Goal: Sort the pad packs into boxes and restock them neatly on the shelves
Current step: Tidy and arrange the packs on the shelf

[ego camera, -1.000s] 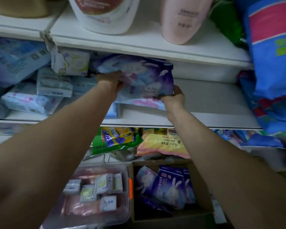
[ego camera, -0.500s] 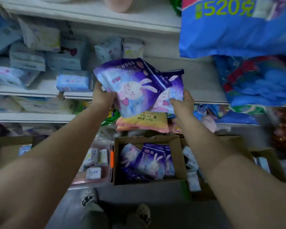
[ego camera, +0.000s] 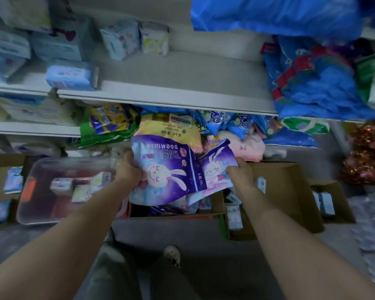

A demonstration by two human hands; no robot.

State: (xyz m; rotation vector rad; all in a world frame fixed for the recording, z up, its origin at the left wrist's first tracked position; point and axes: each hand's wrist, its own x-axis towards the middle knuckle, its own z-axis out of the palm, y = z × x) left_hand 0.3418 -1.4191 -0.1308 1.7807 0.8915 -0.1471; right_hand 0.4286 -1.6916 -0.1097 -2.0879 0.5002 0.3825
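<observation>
Nearest: the person's legs and one patterned shoe (ego camera: pixel 172 255) on the grey floor, both forearms reaching forward.

Left hand (ego camera: pixel 128 172): grip closed on the left edge of the large purple rabbit pack (ego camera: pixel 167 169), fingers curled around it, thumb on the front face. Right hand (ego camera: pixel 239 173): grip closed, pinching the lower right edge of the smaller purple rabbit pack (ego camera: pixel 218 167), which sits partly behind the large one. Both packs are held upright in the air, just above the middle cardboard box (ego camera: pixel 217 204); more purple packs show inside that box, mostly hidden.

Left of the box: clear plastic bin (ego camera: pixel 41 215) on the floor, holding several small white pad packs (ego camera: pixel 62 186). Right of the box: a second cardboard box (ego camera: pixel 294 191) with small light packs along its left side; its contents are too blurred to read.

Farther: bottom shelf level with a yellow bag (ego camera: pixel 171 128), a green bag (ego camera: pixel 108 126) and blue packets (ego camera: pixel 221 122), crowded together.

Farthest: white shelf (ego camera: pixel 182 83), bare in its middle, with pale blue pad packs (ego camera: pixel 70 76) stacked on its left and large blue bags (ego camera: pixel 312 83) on its right.
</observation>
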